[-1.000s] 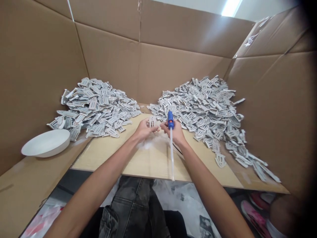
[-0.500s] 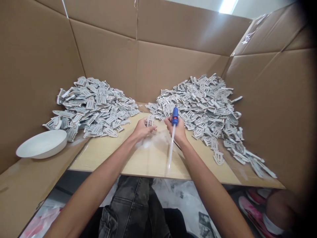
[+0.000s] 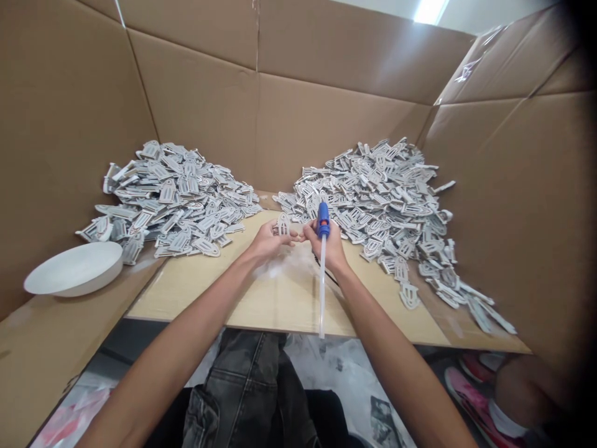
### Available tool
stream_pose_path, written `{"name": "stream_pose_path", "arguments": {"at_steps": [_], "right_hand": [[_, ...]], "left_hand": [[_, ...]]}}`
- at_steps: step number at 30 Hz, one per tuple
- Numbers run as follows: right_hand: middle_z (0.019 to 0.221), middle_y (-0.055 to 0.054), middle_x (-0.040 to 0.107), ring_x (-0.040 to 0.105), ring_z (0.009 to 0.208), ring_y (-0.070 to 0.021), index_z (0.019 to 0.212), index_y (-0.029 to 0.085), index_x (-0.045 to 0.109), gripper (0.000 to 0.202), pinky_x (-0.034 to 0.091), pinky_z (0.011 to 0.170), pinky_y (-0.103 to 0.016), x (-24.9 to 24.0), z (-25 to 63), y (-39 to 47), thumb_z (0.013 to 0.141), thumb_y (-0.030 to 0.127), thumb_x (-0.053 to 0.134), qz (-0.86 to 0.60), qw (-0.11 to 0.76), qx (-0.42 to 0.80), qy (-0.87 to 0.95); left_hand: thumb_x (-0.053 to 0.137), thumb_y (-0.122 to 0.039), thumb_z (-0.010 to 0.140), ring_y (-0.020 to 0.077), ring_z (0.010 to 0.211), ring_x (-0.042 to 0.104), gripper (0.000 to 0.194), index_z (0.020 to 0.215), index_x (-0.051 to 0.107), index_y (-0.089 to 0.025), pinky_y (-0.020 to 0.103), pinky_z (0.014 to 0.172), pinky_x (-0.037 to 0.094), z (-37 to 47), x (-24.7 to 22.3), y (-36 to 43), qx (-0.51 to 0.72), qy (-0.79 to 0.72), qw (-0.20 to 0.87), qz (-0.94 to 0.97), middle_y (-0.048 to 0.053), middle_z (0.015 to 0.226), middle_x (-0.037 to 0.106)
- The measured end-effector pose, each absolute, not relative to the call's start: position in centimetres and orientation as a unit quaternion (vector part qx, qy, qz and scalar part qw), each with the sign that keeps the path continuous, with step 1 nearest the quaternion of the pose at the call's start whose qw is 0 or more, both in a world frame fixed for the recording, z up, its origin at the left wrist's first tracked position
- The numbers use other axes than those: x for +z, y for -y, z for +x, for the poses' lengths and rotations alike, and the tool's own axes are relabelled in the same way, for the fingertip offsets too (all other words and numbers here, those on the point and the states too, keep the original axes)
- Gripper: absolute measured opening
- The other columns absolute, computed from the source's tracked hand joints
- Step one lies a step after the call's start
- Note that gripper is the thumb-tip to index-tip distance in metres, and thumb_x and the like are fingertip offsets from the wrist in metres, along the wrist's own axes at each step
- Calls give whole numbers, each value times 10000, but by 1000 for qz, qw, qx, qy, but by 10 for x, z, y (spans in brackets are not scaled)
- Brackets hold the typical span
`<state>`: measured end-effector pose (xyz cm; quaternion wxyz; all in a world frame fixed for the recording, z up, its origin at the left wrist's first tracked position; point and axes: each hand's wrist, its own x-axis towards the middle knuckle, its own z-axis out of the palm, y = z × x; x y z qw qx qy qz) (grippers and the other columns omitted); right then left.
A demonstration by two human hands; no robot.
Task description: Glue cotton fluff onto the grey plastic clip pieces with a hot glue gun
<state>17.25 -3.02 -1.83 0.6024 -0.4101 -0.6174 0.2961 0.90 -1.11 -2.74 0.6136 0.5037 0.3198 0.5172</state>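
Observation:
My left hand is closed on a slotted grey-white piece with a rounded top, held upright above the board. In my right hand is a blue hot glue gun, its back end toward me. A long translucent glue stick sticks out of it toward my body, and a dark cord hangs beside my wrist. The fingertips of both hands almost meet; whether they touch I cannot tell. The gun's nozzle is hidden. Wispy white stuff lies on the board below my hands.
Large heaps of similar slotted pieces rise at the left and right. A white bowl stands at far left. Tall cardboard walls enclose the pale board. Another person's leg and pink shoe show at lower right.
My right hand has shifted slightly left with the glue gun, closer to my left hand. The glue stick now points more straight toward me. The slotted piece stays in my left hand.

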Motion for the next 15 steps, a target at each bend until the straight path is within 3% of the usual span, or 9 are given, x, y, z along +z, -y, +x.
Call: {"name": "stream_pose_path", "arguments": {"at_steps": [6,10,15], "right_hand": [[762,11,640,717,700,-213,847,261,488,352,630,707,-369,-29,163,27,748,416,788,-421,609,330,585],[748,11,646,676,644,-186,835,246,522,283,604,645,-328,-33,153,31,753,392,751,-457,619,312,557],[730,4,662,677,679,-194,837,249,506,279,591,673,-316,-40,147,29,768,405,727,-483,648,297,508]], "left_hand": [[707,-5,703,208,966,731,387,1018,560,-177,372,940,562,16,-28,10,572,-304,620,442,92,1068,758],[697,5,715,226,1030,732,516,1064,411,-245,389,906,560,22,-24,17,567,-250,673,404,109,1276,716],[586,59,582,214,1050,727,650,1124,419,-258,331,873,548,28,-20,21,572,-214,680,405,76,1317,694]]}}
